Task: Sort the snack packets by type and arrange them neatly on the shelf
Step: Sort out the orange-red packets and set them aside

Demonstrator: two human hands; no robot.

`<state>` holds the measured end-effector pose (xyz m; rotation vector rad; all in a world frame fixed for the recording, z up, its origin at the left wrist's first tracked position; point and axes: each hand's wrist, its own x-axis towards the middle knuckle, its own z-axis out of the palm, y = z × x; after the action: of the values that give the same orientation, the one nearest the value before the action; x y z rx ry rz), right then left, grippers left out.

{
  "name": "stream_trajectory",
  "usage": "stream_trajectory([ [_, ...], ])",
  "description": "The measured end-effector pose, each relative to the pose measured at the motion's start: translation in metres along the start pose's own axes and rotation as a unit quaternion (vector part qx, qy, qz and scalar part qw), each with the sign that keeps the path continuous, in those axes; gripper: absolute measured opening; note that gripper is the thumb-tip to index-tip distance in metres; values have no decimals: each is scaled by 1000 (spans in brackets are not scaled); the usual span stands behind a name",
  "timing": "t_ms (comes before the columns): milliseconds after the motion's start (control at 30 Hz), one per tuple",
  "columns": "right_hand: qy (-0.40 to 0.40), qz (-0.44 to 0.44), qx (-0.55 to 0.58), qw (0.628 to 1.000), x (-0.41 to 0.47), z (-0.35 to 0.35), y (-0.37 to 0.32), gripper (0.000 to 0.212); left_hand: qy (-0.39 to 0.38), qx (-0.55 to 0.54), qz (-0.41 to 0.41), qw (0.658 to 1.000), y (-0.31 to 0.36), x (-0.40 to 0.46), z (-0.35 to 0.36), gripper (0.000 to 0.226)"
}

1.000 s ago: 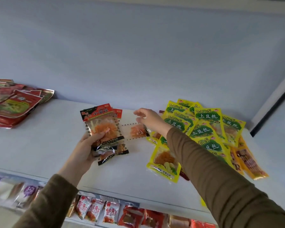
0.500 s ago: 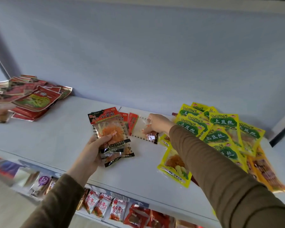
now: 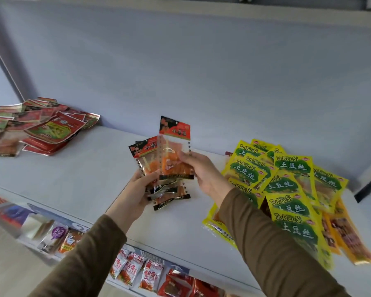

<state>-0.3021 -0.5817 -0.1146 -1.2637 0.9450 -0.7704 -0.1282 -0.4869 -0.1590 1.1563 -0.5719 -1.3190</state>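
My left hand (image 3: 137,189) grips a fanned stack of clear packets with red-and-black headers and orange contents (image 3: 147,159), held above the white shelf (image 3: 73,181). My right hand (image 3: 201,174) pinches one more packet of the same kind (image 3: 174,151), upright and overlapping the front of that stack. Yellow-and-green packets (image 3: 287,185) lie spread in a loose heap to the right, partly under my right forearm. Orange packets (image 3: 347,236) stick out beneath them at the far right.
A heap of red foil packets (image 3: 41,127) lies at the shelf's left end by the back wall. Below the shelf's front edge, a lower shelf holds rows of small red-and-white packets (image 3: 137,273).
My right hand has lifted the single clear packet off the shelf beside the yellow heap and brought it left, up against the stack in my left hand. The camera has swung left.
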Motion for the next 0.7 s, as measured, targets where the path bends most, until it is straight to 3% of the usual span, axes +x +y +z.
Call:
stream_trajectory([
  [100, 3, -3, 17, 1000, -2, 3, 11, 35, -3, 0, 7, 1000, 1, -3, 5, 44],
  [233, -21, -14, 67, 997, -5, 6, 21, 43, -45, 63, 34, 996, 7, -12, 13, 58],
  [367, 27, -30, -3, 999, -9, 24, 22, 36, -59, 92, 27, 994, 14, -16, 23, 73],
  [467, 36, -30, 17, 999, -7, 33, 23, 42, -58, 101, 5, 993, 23, -16, 21, 75],
  [533, 25, -24, 53, 998, -5, 38, 22, 58, -66, 115, -4, 991, 31, -15, 15, 65],
  [600, 11, 0, 76, 997, -3, 42, 20, 92, -59, 106, -5, 993, 40, -13, 6, 55],
  [700, -35, 59, 114, 991, 7, 52, 17, 120, -31, 91, 4, 995, 54, -5, -16, 62],
])
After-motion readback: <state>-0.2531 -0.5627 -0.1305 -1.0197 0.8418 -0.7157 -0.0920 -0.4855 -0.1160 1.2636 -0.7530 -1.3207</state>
